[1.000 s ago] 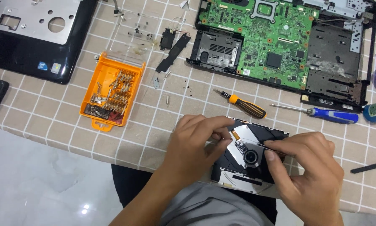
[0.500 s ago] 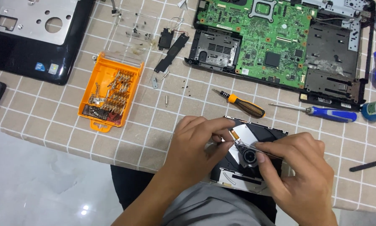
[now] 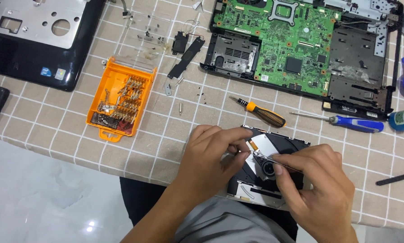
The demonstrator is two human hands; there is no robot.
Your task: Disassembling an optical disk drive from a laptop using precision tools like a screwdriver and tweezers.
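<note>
I have the disc drive (image 3: 274,166) lying flat at the near edge of the surface (image 3: 166,144), its cover off so the round spindle hub and the thin orange ribbon near its top corner show. My left hand (image 3: 211,157) rests on the drive's left side, thumb and forefinger pinched close together just beside that ribbon; I cannot tell whether they hold anything. My right hand (image 3: 319,180) pinches a pair of slim metal tweezers (image 3: 274,161), their tips reaching in toward the left fingers above the hub. I judge the drive to be light and stiff in its metal shell but delicate inside, so I would hold it by the outer frame and keep off the hub and ribbon, which looks easy to tear. Just beyond it lie a screwdriver with an orange and black handle (image 3: 260,111) and a blue-handled screwdriver (image 3: 346,122). Farther back sits the opened laptop base with its green circuit board (image 3: 278,40), to the left an orange bit case (image 3: 118,99), and at the far left the black laptop cover (image 3: 35,40).
</note>
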